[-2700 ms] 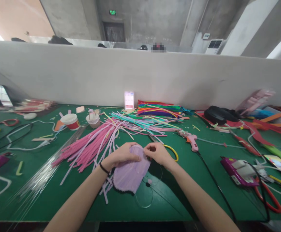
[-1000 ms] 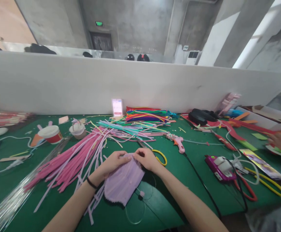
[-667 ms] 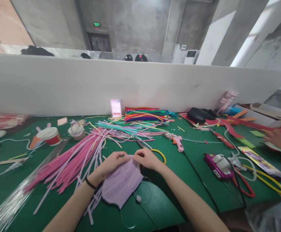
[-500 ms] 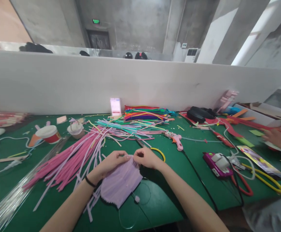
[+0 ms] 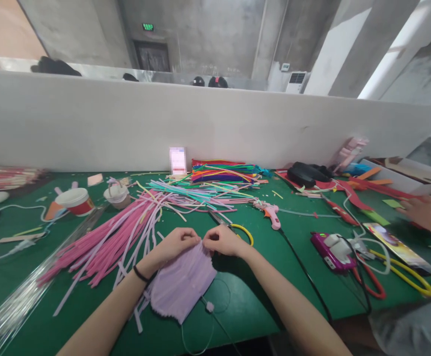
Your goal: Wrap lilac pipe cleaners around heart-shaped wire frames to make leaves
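A flat lilac panel [image 5: 185, 284], which looks like pipe cleaners joined side by side, hangs between my hands over the table. My left hand [image 5: 180, 243] is closed on its upper edge. Close beside it, my right hand [image 5: 222, 241] pinches the same edge near the top corner. The fingertips almost meet there, and what lies between them is too small to see. Below the panel's right side, a small lilac bead-like piece [image 5: 210, 307] hangs with thin clear line. Scissors [image 5: 243, 230] with yellow handles lie just behind my right hand.
Pink pipe cleaners [image 5: 106, 242] spread to the left, with a multicoloured bundle [image 5: 222, 173] at the back. A pink glue gun [image 5: 272, 216] and a purple power strip [image 5: 332, 253] sit right, their cords crossing the table [image 5: 252, 301]. Another person's hand [image 5: 423, 212] is at the far right.
My hands and the lilac panel have shifted very slightly left, still gripping the top edge. At far right, the other person's hand has moved a little.
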The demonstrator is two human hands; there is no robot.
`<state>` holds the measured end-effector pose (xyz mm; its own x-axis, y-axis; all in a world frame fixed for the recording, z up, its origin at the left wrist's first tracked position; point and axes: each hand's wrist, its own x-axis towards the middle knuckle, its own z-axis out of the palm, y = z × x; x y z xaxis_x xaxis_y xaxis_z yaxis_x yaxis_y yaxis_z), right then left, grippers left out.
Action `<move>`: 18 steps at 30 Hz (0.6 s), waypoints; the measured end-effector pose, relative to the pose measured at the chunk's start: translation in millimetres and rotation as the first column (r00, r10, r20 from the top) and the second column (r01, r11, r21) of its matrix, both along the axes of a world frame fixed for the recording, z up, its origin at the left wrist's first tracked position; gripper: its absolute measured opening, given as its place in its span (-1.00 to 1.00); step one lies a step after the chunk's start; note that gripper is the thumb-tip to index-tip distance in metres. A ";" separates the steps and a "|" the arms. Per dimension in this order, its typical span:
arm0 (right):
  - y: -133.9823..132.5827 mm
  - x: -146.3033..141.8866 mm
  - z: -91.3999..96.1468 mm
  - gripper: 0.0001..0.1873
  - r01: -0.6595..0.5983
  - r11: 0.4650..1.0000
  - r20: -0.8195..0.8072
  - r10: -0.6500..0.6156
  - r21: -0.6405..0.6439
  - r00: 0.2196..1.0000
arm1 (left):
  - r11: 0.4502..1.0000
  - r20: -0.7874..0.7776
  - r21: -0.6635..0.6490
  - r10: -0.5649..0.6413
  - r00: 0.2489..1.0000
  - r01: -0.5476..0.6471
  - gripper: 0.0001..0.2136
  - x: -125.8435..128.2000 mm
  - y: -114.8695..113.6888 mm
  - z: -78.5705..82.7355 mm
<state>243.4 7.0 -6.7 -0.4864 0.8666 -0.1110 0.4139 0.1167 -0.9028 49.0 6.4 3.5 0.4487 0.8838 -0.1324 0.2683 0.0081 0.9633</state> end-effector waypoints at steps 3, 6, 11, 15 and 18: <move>1.8 4.4 2.1 -0.88 -0.001 0.999 -0.071 -0.001 -0.032 0.997 | 0.998 0.053 -0.057 0.045 0.998 -0.042 -0.73 -0.4 -1.4 3.6; 5.8 9.1 4.5 -0.87 0.071 0.997 -0.247 -0.068 0.003 0.967 | 0.967 0.230 -0.251 0.113 0.967 -0.054 -0.62 -5.7 0.3 7.8; 11.5 12.3 7.5 -0.74 0.342 0.939 -0.452 -0.322 -0.041 0.832 | 0.858 0.530 -0.513 0.290 0.797 0.029 -0.39 -17.4 4.4 12.6; 11.5 10.6 7.9 -0.64 0.425 0.887 -0.558 -0.449 -0.182 0.698 | 0.878 0.647 -0.478 0.374 0.665 -0.029 -0.47 -20.4 4.3 14.4; 10.5 9.2 8.6 -0.59 0.378 0.895 -0.572 -0.444 -0.238 0.690 | 0.918 0.707 -0.389 0.355 0.612 -0.084 -0.63 -20.1 4.0 13.6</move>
<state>252.5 17.5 1.9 -0.0764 0.9970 -0.0151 -0.2274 -0.0322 -0.9733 28.9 10.4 17.0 0.3044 0.9468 -0.1045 -0.5942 0.2745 0.7560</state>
